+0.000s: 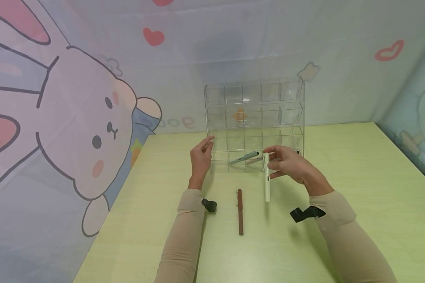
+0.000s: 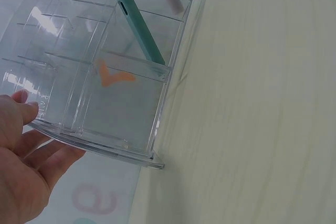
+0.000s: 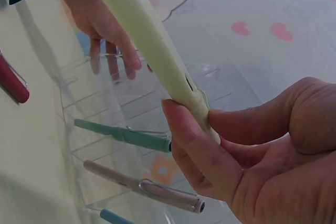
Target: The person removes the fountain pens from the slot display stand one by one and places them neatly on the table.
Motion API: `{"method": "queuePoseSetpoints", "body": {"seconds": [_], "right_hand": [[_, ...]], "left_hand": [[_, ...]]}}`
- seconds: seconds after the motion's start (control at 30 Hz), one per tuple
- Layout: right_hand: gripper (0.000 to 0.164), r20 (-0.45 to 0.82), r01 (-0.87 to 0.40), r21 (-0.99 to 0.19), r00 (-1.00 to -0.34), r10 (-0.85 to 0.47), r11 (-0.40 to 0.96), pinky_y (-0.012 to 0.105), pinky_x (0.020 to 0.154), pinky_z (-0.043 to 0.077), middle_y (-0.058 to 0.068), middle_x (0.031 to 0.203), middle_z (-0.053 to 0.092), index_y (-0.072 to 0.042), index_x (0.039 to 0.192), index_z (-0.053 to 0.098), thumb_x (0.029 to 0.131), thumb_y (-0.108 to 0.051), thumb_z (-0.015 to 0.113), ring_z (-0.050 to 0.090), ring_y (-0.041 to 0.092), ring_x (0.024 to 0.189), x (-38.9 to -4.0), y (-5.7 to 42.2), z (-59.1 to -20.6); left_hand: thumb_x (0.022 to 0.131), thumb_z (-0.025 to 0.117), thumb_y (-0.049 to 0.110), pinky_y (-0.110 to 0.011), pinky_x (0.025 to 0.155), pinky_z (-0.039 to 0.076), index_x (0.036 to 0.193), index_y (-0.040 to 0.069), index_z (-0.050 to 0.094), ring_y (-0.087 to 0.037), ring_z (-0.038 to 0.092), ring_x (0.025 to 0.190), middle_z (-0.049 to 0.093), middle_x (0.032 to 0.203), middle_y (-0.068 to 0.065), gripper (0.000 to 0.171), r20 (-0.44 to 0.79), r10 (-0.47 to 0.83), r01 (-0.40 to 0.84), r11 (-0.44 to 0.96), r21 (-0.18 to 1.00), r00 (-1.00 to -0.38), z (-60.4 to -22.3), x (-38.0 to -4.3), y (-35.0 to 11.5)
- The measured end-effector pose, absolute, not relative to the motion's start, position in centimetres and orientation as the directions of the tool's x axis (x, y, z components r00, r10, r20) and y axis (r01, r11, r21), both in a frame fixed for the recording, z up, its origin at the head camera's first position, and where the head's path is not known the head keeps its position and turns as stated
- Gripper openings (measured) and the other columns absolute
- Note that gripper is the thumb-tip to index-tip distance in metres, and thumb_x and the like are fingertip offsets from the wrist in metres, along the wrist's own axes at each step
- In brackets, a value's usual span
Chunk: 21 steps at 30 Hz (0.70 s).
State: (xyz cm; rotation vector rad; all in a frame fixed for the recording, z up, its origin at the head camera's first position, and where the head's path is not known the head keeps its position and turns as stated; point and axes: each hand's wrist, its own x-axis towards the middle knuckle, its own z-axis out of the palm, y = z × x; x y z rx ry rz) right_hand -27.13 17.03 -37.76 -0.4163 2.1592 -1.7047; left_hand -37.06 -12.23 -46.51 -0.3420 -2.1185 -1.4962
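Note:
My right hand (image 1: 288, 164) pinches a pale cream-white pen (image 1: 267, 184) near its clip end, between thumb and fingers. The pen is held in front of a clear tiered organizer (image 1: 255, 127). At the organizer's left side, my left hand (image 1: 201, 159) holds its side panel, thumb on one face and fingers on the other (image 2: 105, 153). Slanting in the bottom row are a green pen (image 2: 137, 30) and a pinkish pen (image 3: 147, 187). Part of a blue pen (image 3: 113, 216) shows beside them. A brown-red pen (image 1: 240, 214) lies on the table between my forearms.
The pale yellow-green table (image 1: 127, 236) ends at a printed cloth backdrop (image 1: 184, 59) behind the organizer. Dark wrist cameras (image 1: 306, 213) stick out from both sleeves. The organizer's upper tiers are divided into small transparent compartments.

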Motion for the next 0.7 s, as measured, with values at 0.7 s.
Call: {"method": "queuePoseSetpoints", "body": {"seconds": [0.7], "right_hand": [[0.052, -0.230, 0.073, -0.956, -0.788, -0.571, 0.284, 0.044, 0.082, 0.057, 0.032, 0.132, 0.035, 0.014, 0.144, 0.027, 0.098, 0.011, 0.052, 0.054, 0.035, 0.106, -27.7, 15.9, -40.7]], "left_hand": [[0.100, 0.062, 0.009, -0.036, 0.091, 0.053, 0.122, 0.007, 0.073, -0.023, 0.067, 0.111, 0.067, 0.127, -0.012, 0.024, 0.551, -0.087, 0.493, 0.346, 0.798, -0.830, -46.4, -37.0, -12.3]]}}
